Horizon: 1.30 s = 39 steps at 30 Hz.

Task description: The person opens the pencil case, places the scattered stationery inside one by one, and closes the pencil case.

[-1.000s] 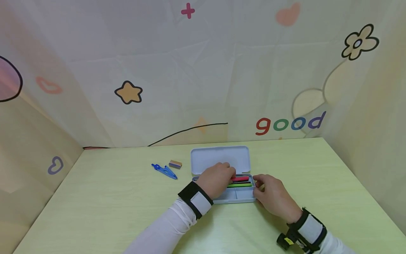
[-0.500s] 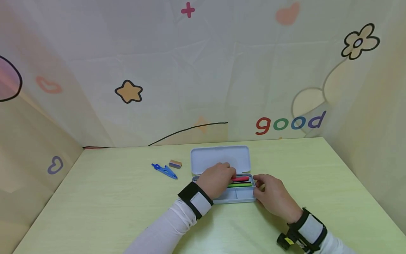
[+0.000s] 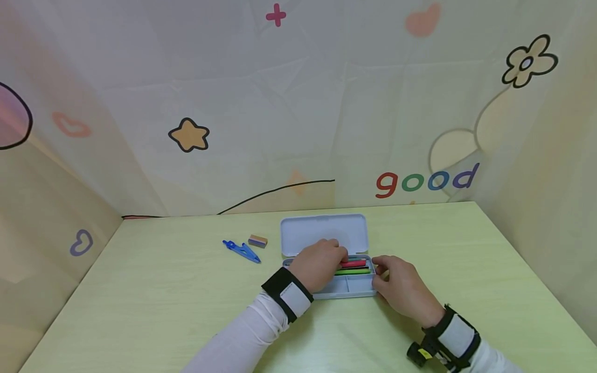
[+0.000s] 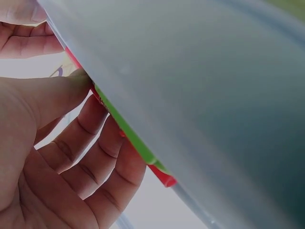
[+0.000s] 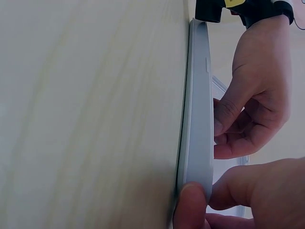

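An open light blue pencil case [image 3: 345, 295] lies on the table, its lid [image 3: 324, 235] tipped back away from me. A red pen [image 3: 354, 263] and a green pen [image 3: 353, 271] lie lengthwise in its long back compartment, with a black strip between them. My left hand [image 3: 318, 264] reaches over the case and pinches the red pen; in the left wrist view the thumb and fingers [image 4: 90, 167] close in at the pens along the rim. At the right end, my right hand [image 3: 403, 285] grips the case's corner, thumb and fingers on its wall in the right wrist view.
To the left of the case lie a blue compass [image 3: 242, 251] and a small eraser [image 3: 258, 241] in a paper sleeve. Small divided compartments [image 3: 359, 283] run along the case's near side. A printed curtain [image 3: 298, 129] hangs behind the table [image 3: 186, 300].
The red pen has shifted slightly toward the near side of its compartment, and a teal strip shows more behind it. Both hands stay almost in place.
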Available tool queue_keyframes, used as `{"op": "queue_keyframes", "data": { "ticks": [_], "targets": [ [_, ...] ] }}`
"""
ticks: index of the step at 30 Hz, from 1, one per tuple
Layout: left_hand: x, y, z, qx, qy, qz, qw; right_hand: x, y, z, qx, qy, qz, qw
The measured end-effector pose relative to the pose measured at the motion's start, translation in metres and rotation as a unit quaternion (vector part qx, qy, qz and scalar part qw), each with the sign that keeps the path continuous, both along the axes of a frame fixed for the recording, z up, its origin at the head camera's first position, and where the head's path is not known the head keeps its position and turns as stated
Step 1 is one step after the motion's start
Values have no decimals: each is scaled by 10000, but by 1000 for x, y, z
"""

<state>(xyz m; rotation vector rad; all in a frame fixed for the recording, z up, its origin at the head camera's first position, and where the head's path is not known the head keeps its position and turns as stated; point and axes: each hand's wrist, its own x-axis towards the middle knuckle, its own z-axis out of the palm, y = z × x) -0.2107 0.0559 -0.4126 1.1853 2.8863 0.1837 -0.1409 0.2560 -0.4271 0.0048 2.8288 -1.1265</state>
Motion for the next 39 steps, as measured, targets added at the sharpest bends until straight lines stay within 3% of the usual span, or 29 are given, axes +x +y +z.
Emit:
{"op": "queue_keyframes", "data": {
  "ticks": [25, 39],
  "targets": [
    [3, -3, 4, -57, 85, -38, 9999, 0, -1, 1, -62, 23, 38, 10000],
    [8, -28, 19, 181, 455, -80, 9988, -1, -2, -1, -83, 45, -30, 10000]
  ]
}}
